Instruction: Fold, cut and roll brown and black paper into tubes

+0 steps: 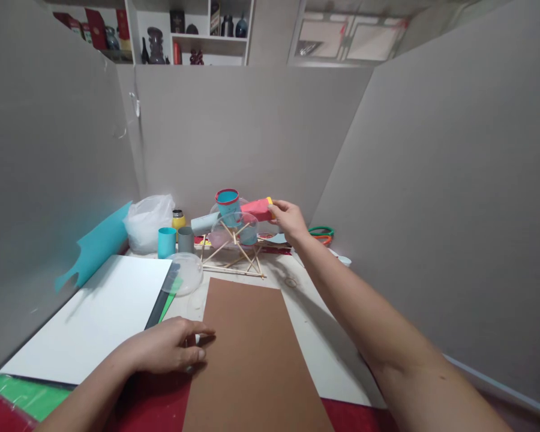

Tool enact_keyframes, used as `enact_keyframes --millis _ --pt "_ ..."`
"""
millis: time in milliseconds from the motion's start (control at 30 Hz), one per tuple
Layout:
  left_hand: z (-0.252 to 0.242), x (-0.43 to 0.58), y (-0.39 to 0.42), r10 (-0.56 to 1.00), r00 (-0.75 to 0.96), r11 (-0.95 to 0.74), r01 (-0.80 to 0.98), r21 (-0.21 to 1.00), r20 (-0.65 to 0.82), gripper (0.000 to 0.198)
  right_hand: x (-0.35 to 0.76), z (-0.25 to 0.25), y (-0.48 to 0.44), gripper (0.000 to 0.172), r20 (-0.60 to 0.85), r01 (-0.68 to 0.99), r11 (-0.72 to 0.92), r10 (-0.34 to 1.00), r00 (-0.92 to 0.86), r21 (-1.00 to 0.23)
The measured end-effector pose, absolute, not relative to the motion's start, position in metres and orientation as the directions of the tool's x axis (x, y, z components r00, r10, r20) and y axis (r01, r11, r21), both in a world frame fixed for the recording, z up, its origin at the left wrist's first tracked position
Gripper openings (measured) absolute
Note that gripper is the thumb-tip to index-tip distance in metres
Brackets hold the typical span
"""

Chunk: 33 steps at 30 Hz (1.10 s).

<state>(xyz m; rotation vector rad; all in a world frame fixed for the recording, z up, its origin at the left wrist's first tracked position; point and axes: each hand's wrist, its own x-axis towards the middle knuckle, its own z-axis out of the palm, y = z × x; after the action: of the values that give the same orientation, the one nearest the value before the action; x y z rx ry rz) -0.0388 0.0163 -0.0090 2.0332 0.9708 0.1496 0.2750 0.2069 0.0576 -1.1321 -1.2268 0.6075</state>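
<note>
My right hand (289, 221) reaches to the back of the table, its fingers closed on the end of a pink cup with a yellow rim (258, 209). That cup is one of the arms of a small wheel model (233, 235) built from wooden sticks, clear discs and paper cups, with a blue red-rimmed cup (227, 203) on top and a pale blue one (204, 223) at the left. My left hand (173, 345) rests near me with curled fingers, its fingertips pressing the left edge of a brown paper sheet (252, 354).
A white sheet (96, 315) lies at the left over dark and green sheets. A clear lid (185, 273), a teal cup (166, 242), a grey cup (186, 239), a plastic bag (148, 222) and a rolled blue sheet (96, 246) stand behind it. Grey partition boards (432, 180) enclose the table.
</note>
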Motion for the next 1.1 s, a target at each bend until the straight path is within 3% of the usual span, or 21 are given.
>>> enact_keyframes --millis 300,667,767,867,1100 --pt "-0.011 -0.035 0.015 0.684 0.682 -0.314 0.595 0.740 -0.258 0.045 0.266 0.080 0.208 0.031 0.542 0.249 0.493 0.817 0.197 -0.834" --pt "-0.014 -0.034 0.018 0.728 0.643 -0.233 0.559 0.796 -0.238 0.049 0.251 0.088 0.210 0.016 0.574 0.304 0.520 0.810 0.123 -0.798" --pt "-0.004 -0.034 0.025 0.819 0.553 -0.173 0.491 0.854 -0.152 0.052 0.249 0.092 0.214 0.009 0.582 0.330 0.524 0.807 0.104 -0.785" --pt "0.019 -0.033 0.037 0.874 0.485 -0.230 0.441 0.867 -0.015 0.046 0.247 0.095 0.220 0.004 0.597 0.365 0.532 0.797 0.089 -0.764" --pt "0.061 -0.016 0.101 0.887 0.328 -0.454 0.489 0.745 0.325 0.032 0.241 0.099 0.230 0.007 0.626 0.424 0.543 0.776 0.076 -0.725"
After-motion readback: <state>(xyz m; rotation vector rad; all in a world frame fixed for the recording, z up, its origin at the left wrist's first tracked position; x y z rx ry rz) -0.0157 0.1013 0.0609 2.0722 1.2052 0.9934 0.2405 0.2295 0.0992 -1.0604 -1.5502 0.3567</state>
